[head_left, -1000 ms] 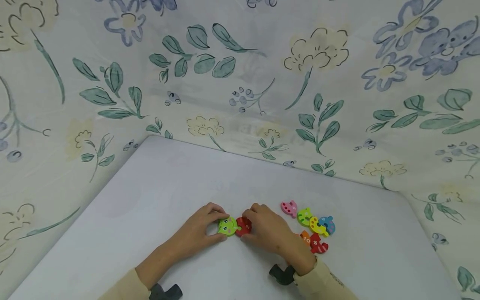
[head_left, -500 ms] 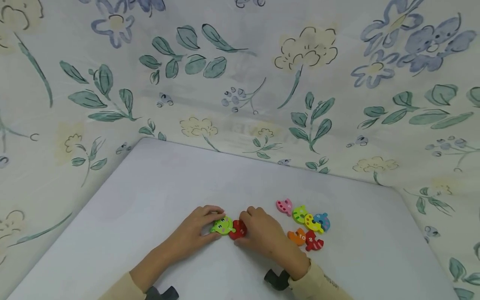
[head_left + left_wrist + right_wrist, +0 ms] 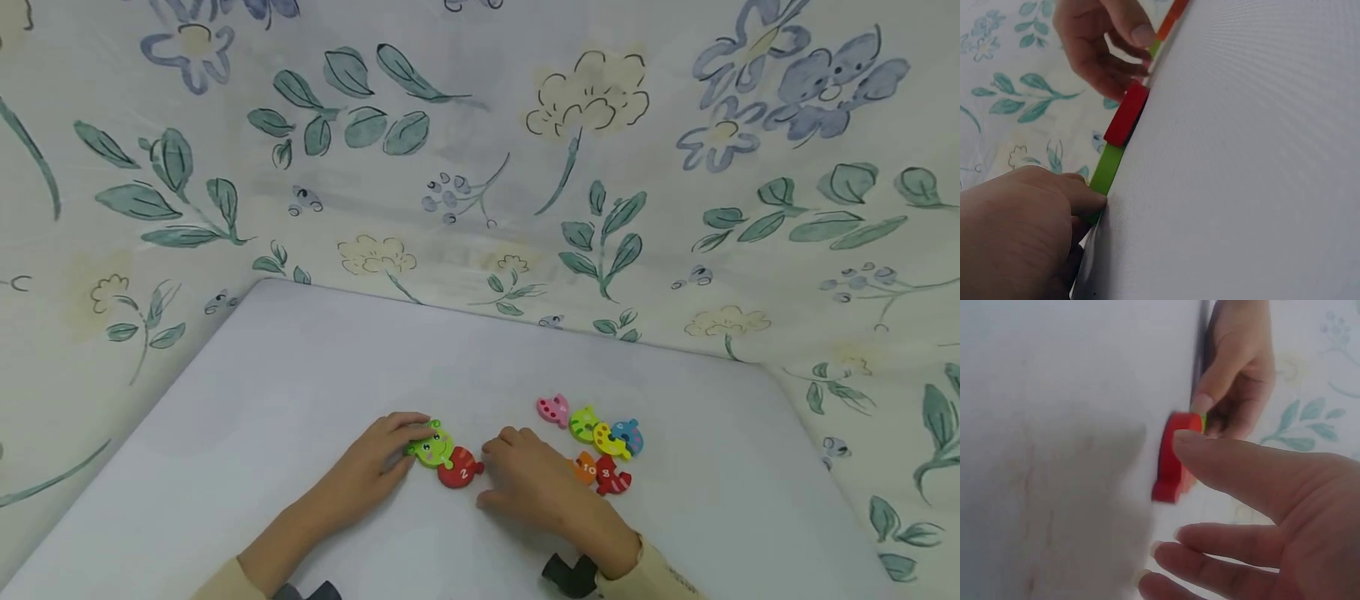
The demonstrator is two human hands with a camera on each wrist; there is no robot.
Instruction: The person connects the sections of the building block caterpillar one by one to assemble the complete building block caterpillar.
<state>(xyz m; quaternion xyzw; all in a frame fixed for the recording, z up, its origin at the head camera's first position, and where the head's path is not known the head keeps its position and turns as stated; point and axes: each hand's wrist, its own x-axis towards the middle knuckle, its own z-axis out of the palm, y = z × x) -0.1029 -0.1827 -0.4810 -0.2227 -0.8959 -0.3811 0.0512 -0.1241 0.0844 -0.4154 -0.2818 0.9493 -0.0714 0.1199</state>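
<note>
Left hand [image 3: 375,454] pinches smooth green face-shaped piece [image 3: 434,450]; right hand [image 3: 528,477] wide beside round, knobbed red piece [image 3: 457,468].

We see a green piece [image 3: 430,452] with a smiling face lying flat on the white tabletop [image 3: 337,358], its tab meeting the round red piece [image 3: 456,475] at its lower right, which we find flat, numbered 2, its knob pointing right.

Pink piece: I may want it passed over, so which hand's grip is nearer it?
Right. The right hand's grip is left of the pink piece, on its near side; the left hand's grip is farther left, on the green face piece.
</note>
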